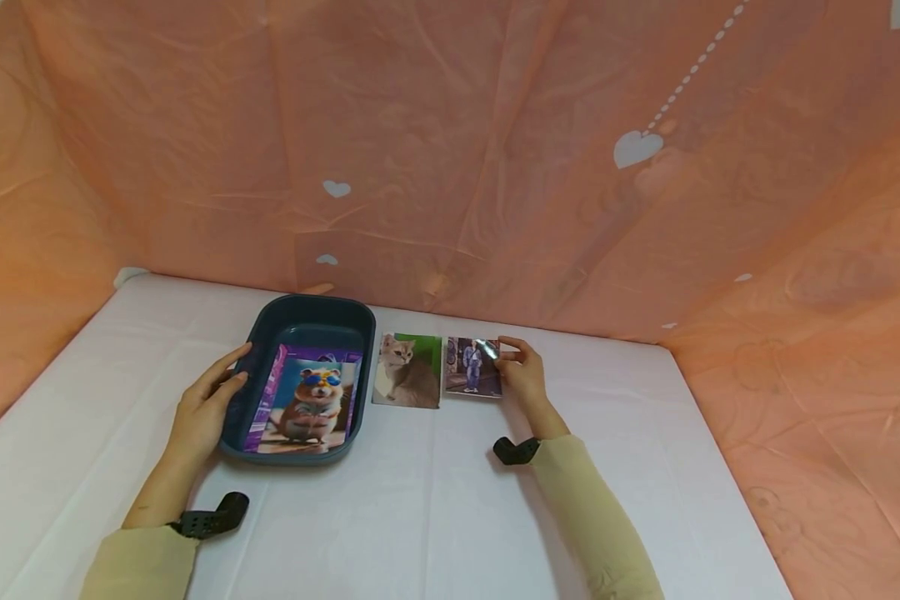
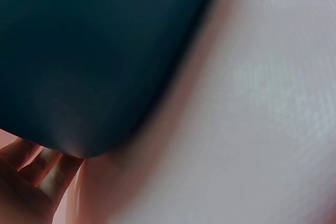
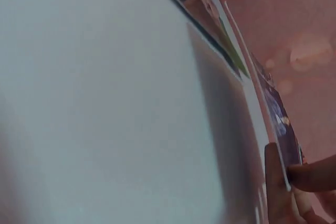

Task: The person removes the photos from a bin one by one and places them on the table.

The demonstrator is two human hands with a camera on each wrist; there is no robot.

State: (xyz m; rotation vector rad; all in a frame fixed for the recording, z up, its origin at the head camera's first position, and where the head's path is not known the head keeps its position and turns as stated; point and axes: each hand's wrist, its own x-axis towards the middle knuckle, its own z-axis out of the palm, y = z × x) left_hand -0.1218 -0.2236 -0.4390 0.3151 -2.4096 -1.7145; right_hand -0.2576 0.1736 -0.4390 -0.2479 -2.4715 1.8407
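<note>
My left hand (image 1: 202,412) grips the left side of a dark teal plastic tray (image 1: 297,308); the left wrist view shows fingers (image 2: 58,179) at the edge of the tray (image 2: 94,66). Inside the tray lies a picture card of a hamster in sunglasses (image 1: 311,408), over a purple card (image 1: 261,417). With thumb and fingers, my right hand (image 1: 525,375) pinches the right edge of a picture card of a standing figure (image 1: 461,367). That card (image 3: 281,121) is raised off the table, its shadow below. Just left of it is a cat picture card (image 1: 412,379), beside the tray.
A white cloth covers the table (image 1: 390,517). Close behind the tray and cards rises an orange-pink sheet with white hearts (image 1: 450,167), which also hangs along both sides. Each wrist wears a black camera band.
</note>
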